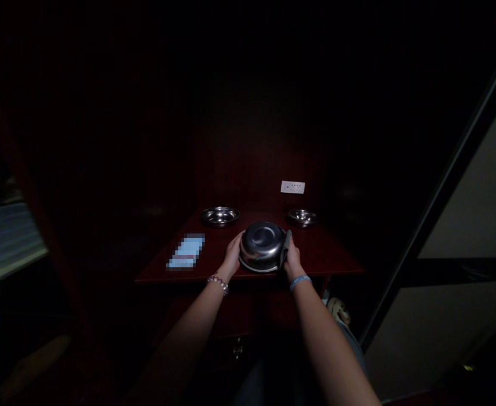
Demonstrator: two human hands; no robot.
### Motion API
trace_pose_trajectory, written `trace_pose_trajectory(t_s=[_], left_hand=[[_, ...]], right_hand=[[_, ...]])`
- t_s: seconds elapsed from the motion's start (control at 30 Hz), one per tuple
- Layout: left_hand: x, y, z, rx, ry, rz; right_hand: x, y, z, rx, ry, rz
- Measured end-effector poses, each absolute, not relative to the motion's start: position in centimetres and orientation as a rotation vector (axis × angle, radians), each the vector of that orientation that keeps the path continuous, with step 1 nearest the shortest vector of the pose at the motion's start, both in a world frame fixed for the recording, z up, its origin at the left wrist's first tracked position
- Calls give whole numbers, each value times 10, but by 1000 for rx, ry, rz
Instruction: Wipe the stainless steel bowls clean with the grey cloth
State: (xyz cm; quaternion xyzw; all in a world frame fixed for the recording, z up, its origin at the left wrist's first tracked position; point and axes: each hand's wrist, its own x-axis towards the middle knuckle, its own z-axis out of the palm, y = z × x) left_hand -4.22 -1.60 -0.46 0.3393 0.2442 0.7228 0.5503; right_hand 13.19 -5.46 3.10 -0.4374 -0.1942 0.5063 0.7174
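Observation:
A shiny metal bowl (261, 248) is held bottom up, its rim toward me, above the front of the dark red desk (336, 262). My left hand (232, 256) grips its left side, wearing a beaded bracelet. On the right side my right hand (292, 258) is closed on a dark grey cloth (285, 248) pressed against the bowl. Behind, at the left, rests a wider metal bowl (220, 217). A smaller metal bowl (302, 217) stands at the back right. Some of my fingers are hidden behind the bowl.
A bright, blurred-out rectangle (186, 251) lies on the desk's left side. The back wall carries a white socket panel (292, 187). Below the desk is a drawer knob (238, 348). Pale panels (468, 225) stand at the right. The surroundings are very dark.

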Motion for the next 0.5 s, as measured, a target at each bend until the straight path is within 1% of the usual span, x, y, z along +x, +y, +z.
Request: trace_pose_trajectory(t_s=[0.33, 0.5], left_hand=[[-42, -13, -8, 798, 592, 1720], [-42, -12, -10, 772, 565, 1667]], right_hand=[[130, -50, 25, -989, -423, 1077], [131, -43, 16, -974, -387, 998]])
